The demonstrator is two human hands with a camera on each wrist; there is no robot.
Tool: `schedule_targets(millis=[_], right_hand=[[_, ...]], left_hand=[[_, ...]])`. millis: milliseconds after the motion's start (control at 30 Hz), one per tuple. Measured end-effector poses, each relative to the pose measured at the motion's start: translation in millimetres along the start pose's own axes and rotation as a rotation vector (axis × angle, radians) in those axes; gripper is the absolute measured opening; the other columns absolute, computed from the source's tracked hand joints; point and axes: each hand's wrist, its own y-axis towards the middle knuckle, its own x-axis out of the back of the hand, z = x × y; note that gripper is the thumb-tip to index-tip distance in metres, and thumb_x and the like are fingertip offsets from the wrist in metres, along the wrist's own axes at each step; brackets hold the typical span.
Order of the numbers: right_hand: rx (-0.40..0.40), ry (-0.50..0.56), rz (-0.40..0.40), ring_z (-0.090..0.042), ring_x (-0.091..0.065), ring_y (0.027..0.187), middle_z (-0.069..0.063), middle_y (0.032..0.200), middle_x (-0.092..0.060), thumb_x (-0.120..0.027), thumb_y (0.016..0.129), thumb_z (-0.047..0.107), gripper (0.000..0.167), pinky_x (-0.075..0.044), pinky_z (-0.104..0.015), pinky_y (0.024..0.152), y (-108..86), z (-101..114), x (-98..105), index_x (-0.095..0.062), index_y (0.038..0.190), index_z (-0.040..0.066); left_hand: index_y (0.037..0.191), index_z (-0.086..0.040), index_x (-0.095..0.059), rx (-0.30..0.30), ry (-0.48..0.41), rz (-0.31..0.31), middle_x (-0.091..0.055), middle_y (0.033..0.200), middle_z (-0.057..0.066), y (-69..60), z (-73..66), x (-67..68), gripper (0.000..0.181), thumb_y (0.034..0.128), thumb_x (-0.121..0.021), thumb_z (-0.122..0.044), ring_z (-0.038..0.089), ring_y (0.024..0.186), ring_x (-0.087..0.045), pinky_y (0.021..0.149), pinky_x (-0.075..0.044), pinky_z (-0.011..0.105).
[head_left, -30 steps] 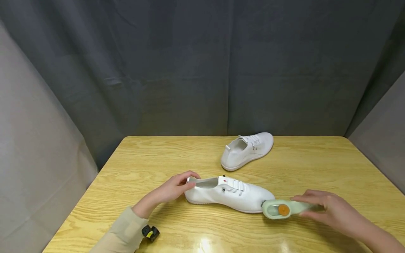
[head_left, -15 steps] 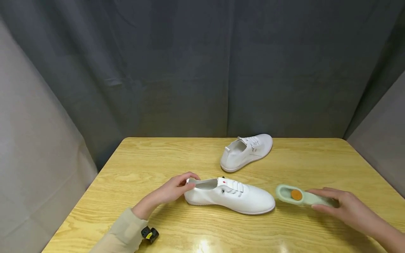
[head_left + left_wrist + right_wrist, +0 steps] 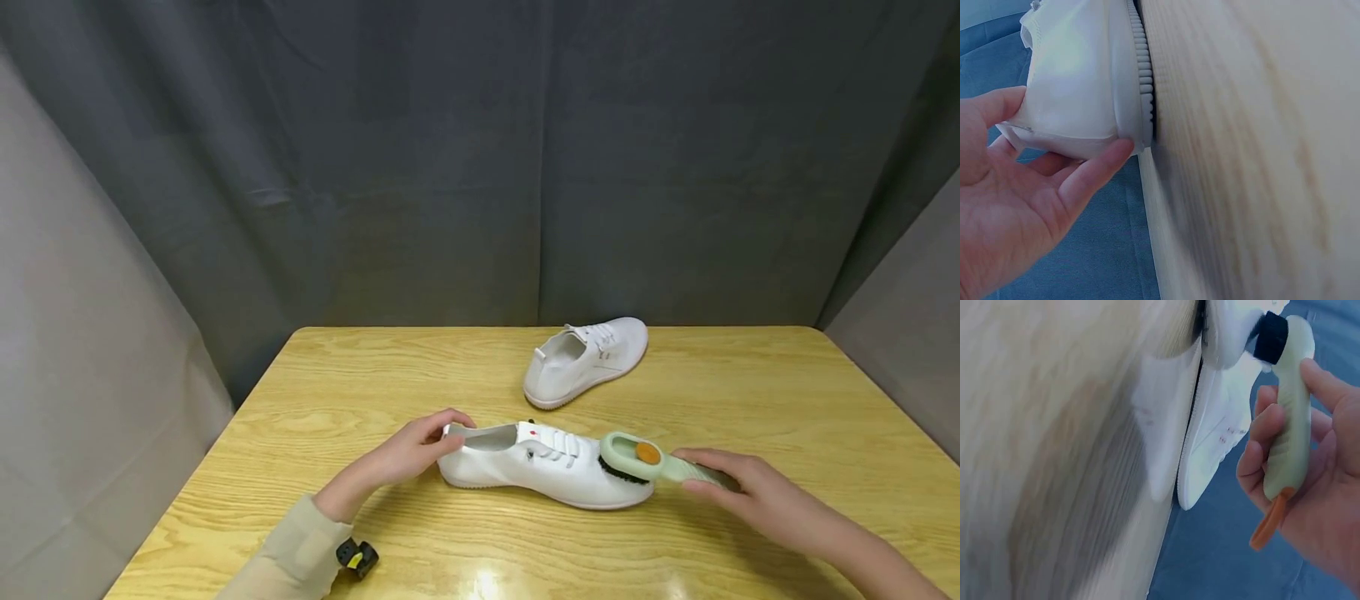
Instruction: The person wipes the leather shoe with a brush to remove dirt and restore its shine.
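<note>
A white lace-up shoe lies on the table with its toe to the right. My left hand grips its heel; in the left wrist view the thumb is at the collar and other fingers wrap round the heel and sole edge. My right hand holds a pale green shoe brush with an orange button. The brush's dark bristles touch the top of the toe. In the right wrist view my fingers curl round the handle, which has an orange loop.
A second white shoe sits farther back on the wooden table, its toe pointing back right. A black device with a yellow mark is at the left sleeve. Dark curtains hang behind the table.
The brush was at the toe's front end, swung off to the right, and is now back left on top of the toe. The left hand and both shoes have stayed in place.
</note>
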Motion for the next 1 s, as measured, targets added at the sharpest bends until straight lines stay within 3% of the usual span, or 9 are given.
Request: schedule_targets(millis=[167, 300, 400, 533, 600, 700, 800, 900, 1000], right_hand=[[-0.193, -0.016, 0.046, -0.008, -0.056, 0.087, -0.015, 0.115, -0.064, -0.053, 0.101, 0.034, 0.054, -0.045, -0.026, 0.065, 2.0, -8.9, 8.0, -0.051, 0.135, -0.007], [-0.212, -0.126, -0.006, -0.022, -0.061, 0.093, -0.017, 0.110, -0.066, -0.053, 0.101, 0.034, 0.052, -0.049, -0.034, 0.068, 0.8, -12.8, 12.3, -0.054, 0.131, -0.008], [-0.192, -0.163, -0.049, -0.033, -0.061, 0.103, -0.022, 0.117, -0.063, -0.055, 0.100, 0.033, 0.049, -0.051, -0.042, 0.074, -0.6, -10.4, 14.9, -0.057, 0.129, -0.006], [-0.181, -0.148, -0.083, -0.023, -0.061, 0.100, -0.020, 0.119, -0.063, -0.056, 0.100, 0.031, 0.047, -0.051, -0.036, 0.072, -2.6, -2.3, 18.2, -0.057, 0.131, -0.004], [-0.169, -0.136, -0.105, -0.012, -0.058, 0.093, -0.018, 0.118, -0.064, -0.057, 0.100, 0.029, 0.045, -0.048, -0.030, 0.067, -3.7, 2.1, 19.5, -0.057, 0.132, -0.003], [-0.154, -0.078, -0.117, -0.004, -0.051, 0.075, -0.011, 0.104, -0.065, -0.055, 0.101, 0.024, 0.043, -0.042, -0.026, 0.057, -5.7, 7.4, 21.2, -0.055, 0.133, -0.004], [-0.131, -0.046, -0.139, -0.005, -0.045, 0.064, -0.001, 0.084, -0.058, -0.054, 0.101, 0.020, 0.040, -0.037, -0.027, 0.052, -7.2, 11.1, 21.7, -0.054, 0.133, -0.004], [-0.120, -0.036, -0.150, -0.006, -0.041, 0.059, 0.003, 0.072, -0.048, -0.054, 0.101, 0.020, 0.039, -0.036, -0.027, 0.050, -7.8, 13.2, 21.5, -0.054, 0.134, -0.003], [-0.118, -0.039, -0.153, -0.006, -0.041, 0.059, 0.003, 0.072, -0.048, -0.054, 0.101, 0.020, 0.040, -0.036, -0.027, 0.050, -8.0, 13.7, 21.2, -0.054, 0.134, -0.003]], left_hand=[[0.125, -0.019, -0.059, -0.007, -0.008, -0.002, -0.048, 0.077, -0.002, 0.3, -0.3, 0.3, 0.025, 0.1027, -0.051, -0.026, 0.014, 0.071, -0.044, 0.064, -0.038, 0.030], [0.126, -0.019, -0.058, -0.011, -0.009, 0.006, -0.051, 0.081, -0.001, 0.8, 0.2, 0.4, 0.026, 0.1027, -0.051, -0.027, 0.014, 0.073, -0.045, 0.065, -0.039, 0.030], [0.128, -0.018, -0.057, -0.011, 0.002, 0.014, -0.051, 0.081, -0.001, 0.4, 0.3, 1.9, 0.028, 0.1025, -0.051, -0.028, 0.014, 0.073, -0.046, 0.065, -0.040, 0.030], [0.132, -0.016, -0.056, -0.013, 0.002, 0.025, -0.057, 0.090, 0.002, 0.3, 0.9, 6.0, 0.034, 0.1020, -0.052, -0.031, 0.018, 0.074, -0.049, 0.066, -0.043, 0.031], [0.134, -0.013, -0.055, -0.008, -0.024, 0.029, -0.062, 0.107, 0.007, 1.7, 1.9, 8.3, 0.038, 0.1022, -0.051, -0.033, 0.021, 0.086, -0.055, 0.071, -0.047, 0.034], [0.136, -0.011, -0.054, 0.015, -0.075, 0.017, -0.055, 0.134, 0.014, 5.5, 3.7, 12.0, 0.042, 0.1035, -0.046, -0.037, 0.028, 0.112, -0.055, 0.080, -0.050, 0.044], [0.135, -0.011, -0.054, 0.042, -0.105, -0.001, -0.052, 0.137, 0.017, 11.6, 6.9, 14.6, 0.044, 0.1044, -0.042, -0.040, 0.032, 0.123, -0.049, 0.080, -0.050, 0.052], [0.133, -0.011, -0.055, 0.070, -0.095, -0.008, -0.055, 0.133, 0.016, 18.3, 10.7, 15.1, 0.045, 0.1033, -0.044, -0.043, 0.031, 0.116, -0.053, 0.076, -0.051, 0.049], [0.132, -0.012, -0.057, 0.115, -0.103, 0.009, -0.057, 0.128, 0.012, 23.1, 12.4, 13.6, 0.045, 0.1005, -0.050, -0.044, 0.026, 0.108, -0.055, 0.070, -0.052, 0.042]])
